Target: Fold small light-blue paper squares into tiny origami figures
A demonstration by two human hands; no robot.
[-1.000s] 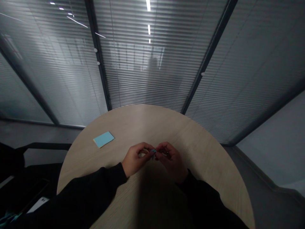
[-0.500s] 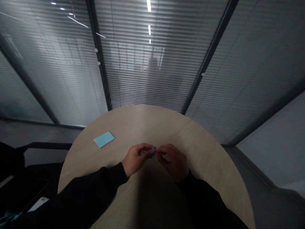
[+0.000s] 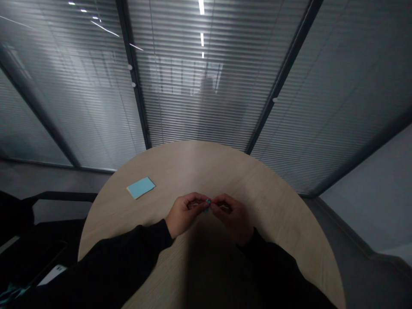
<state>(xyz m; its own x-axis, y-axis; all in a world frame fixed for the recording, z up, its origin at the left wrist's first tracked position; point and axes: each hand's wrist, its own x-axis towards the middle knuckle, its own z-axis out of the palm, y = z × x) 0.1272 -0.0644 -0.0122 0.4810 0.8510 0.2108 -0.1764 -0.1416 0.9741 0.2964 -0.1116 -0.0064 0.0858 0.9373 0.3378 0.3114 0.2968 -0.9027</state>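
Observation:
Just above the near middle of the table, my left hand (image 3: 184,215) pinches a small blue piece of paper (image 3: 208,201) between thumb and forefinger. From the other side, my right hand (image 3: 236,218) has its thumb and fingertips closed on the same piece. The fingertips of both hands nearly meet and cover most of it, so its shape is hard to make out. To the left, beyond my left hand, a light-blue pad of paper (image 3: 140,188) lies flat on the table.
The round wooden table (image 3: 206,161) has its far edge close to a glass wall with blinds (image 3: 196,116). A black chair (image 3: 61,196) stands at the left, with a white phone-like object (image 3: 52,275) low beside it. My shadow falls across the table's near part.
My right hand's fingers have curled and shifted slightly, closing in on the small blue piece, less of which shows now. My left hand stays almost still.

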